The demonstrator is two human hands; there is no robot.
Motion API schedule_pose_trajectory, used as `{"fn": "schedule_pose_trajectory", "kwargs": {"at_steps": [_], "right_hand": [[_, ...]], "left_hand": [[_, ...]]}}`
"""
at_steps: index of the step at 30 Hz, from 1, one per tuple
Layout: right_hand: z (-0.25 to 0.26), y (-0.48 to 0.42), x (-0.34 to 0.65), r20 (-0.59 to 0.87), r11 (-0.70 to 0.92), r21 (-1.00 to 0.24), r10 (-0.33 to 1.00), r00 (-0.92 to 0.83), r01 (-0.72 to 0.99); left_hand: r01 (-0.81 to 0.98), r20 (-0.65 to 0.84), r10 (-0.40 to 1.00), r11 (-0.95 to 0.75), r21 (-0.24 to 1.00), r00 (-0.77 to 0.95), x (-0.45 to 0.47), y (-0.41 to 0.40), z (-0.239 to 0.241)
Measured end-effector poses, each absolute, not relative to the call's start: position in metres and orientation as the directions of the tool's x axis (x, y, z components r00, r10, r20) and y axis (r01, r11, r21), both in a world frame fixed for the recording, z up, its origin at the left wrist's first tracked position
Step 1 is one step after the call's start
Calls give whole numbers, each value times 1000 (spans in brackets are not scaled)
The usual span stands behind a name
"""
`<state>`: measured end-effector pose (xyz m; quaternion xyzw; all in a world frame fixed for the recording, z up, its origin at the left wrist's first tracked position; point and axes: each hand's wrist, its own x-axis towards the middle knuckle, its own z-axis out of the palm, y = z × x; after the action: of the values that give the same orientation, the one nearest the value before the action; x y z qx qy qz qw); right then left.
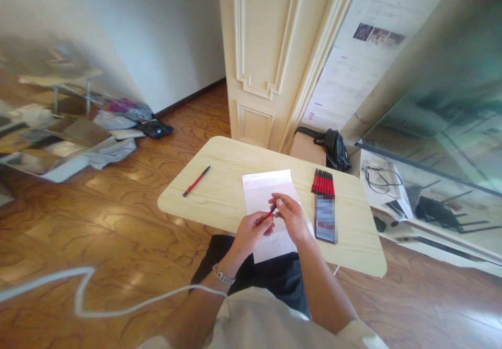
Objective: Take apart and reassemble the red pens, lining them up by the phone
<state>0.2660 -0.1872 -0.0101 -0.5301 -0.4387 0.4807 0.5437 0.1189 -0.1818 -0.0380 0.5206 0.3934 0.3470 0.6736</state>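
Between my two hands is a red and black pen (270,212), held over a sheet of white paper (266,185). My left hand (253,229) pinches its red part, while the fingers of my right hand (291,217) close round the black end. Much of the pen is covered by my fingers. Another red and black pen (196,181) lies alone at the table's left side. To the right of the paper, several similar pens (323,182) lie side by side in a row. Just below them is a phone (325,219) with its screen lit and blurred.
The small light wooden table (225,155) has rounded corners. Beyond it are a cream panelled door (254,51) and a black bag (336,149). A white cable (137,307) runs across the lower left. Boxes and bags (78,134) clutter the floor at left.
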Motion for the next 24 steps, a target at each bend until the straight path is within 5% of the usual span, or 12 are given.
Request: {"fn": "schedule_pose_trajectory", "kwargs": {"at_steps": [3,8,13,18,24], "right_hand": [[-8,-188,268,-25,-12,-993,993,113,-115],[-14,-187,264,-1,-3,-1000,957,292,5],[-12,-189,263,-27,-8,-990,991,134,-144],[-14,-187,263,-35,-34,-999,962,272,-7],[-12,-189,258,-47,-32,-994,990,136,-106]], "left_hand": [[-78,-184,864,247,966,469,119,-182,-40],[-92,-163,881,226,970,444,120,-183,-43],[-111,-197,866,277,954,460,120,-182,-44],[-126,-216,863,303,945,457,121,-183,-45],[-139,-227,861,320,937,455,122,-184,-43]]}}
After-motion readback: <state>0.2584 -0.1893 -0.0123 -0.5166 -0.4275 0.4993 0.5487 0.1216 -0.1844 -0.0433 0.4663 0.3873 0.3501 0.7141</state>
